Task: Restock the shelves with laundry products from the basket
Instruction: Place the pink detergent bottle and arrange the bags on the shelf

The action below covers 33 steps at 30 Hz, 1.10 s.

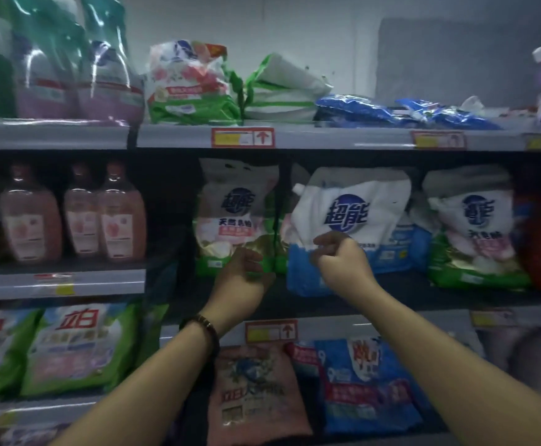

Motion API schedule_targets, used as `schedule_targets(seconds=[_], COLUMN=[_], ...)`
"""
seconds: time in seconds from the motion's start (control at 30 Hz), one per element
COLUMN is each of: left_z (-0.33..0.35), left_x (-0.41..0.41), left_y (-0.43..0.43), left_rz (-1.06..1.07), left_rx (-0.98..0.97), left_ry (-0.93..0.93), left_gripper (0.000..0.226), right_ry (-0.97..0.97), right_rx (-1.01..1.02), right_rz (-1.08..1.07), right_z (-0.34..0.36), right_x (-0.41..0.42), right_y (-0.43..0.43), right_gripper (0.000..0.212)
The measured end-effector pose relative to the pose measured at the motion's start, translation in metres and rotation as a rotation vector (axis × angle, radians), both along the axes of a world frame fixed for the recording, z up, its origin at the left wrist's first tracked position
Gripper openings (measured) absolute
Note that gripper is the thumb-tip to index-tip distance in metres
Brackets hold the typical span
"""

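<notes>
Pinches the tilted pouch [349,214] on the middle shelf [423,296] with the right hand [340,257], curls the left hand [243,273] against the bag [235,220] beside it, hold unclear, and likely risks the pouch slumping forward if released while leaning.

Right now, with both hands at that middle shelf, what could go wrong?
The blue and white pouch pinched by the right hand leans tilted; let go, it may slump forward off the shelf. The green pouch by the left hand stands right beside it, so a nudge could tip it too. Overhead, the blue bags lie loose near the edge of the top shelf and might slide down.
</notes>
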<state>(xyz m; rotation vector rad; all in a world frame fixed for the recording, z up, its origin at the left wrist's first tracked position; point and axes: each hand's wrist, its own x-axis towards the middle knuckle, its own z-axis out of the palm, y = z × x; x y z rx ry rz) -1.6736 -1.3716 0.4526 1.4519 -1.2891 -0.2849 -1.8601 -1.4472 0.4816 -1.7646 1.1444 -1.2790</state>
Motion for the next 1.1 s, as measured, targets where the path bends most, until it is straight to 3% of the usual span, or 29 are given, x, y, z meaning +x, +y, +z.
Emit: schedule_targets(seconds=[0.17,0.37,0.5,0.6,0.77,0.9,1.03,1.1], left_z=[-0.009,-0.021,-0.025,-0.034,-0.036,-0.042,-0.04,-0.039], left_x=[-0.05,-0.075,-0.09,-0.088,-0.104,-0.15,-0.192,-0.203], left_y=[-0.047,-0.111,-0.13,-0.138,-0.159,-0.182,-0.212,-0.228], left_rz=[-0.1,-0.092,-0.04,-0.015,-0.054,-0.121,-0.13,-0.086], left_rx=[0.07,-0.023,-0.048,-0.01,-0.016,-0.071,-0.054,-0.034], left_ry=[0.005,0.034,0.172,0.136,0.056,-0.066,-0.092,-0.082], left_gripper=[0.049,0.065,0.066,0.064,0.048,0.043,0.044,0.039], right_ry=[-0.058,-0.017,-0.035,-0.042,-0.045,-0.016,0.163,0.238], right_rx=[0.101,0.146,0.077,0.001,-0.083,-0.1,-0.04,0.034], right_rz=[-0.168,-0.125,0.015,0.087,0.031,-0.058,-0.125,-0.085], right_z=[-0.028,-0.041,-0.051,-0.058,-0.071,-0.079,-0.074,-0.065], right_x=[-0.077,-0.126,-0.125,-0.112,-0.109,-0.133,-0.174,-0.188], right_y=[-0.041,-0.076,-0.094,-0.099,-0.117,-0.137,-0.162,-0.167], right_gripper=[0.034,0.074,0.059,0.05,0.055,0.087,0.124,0.125])
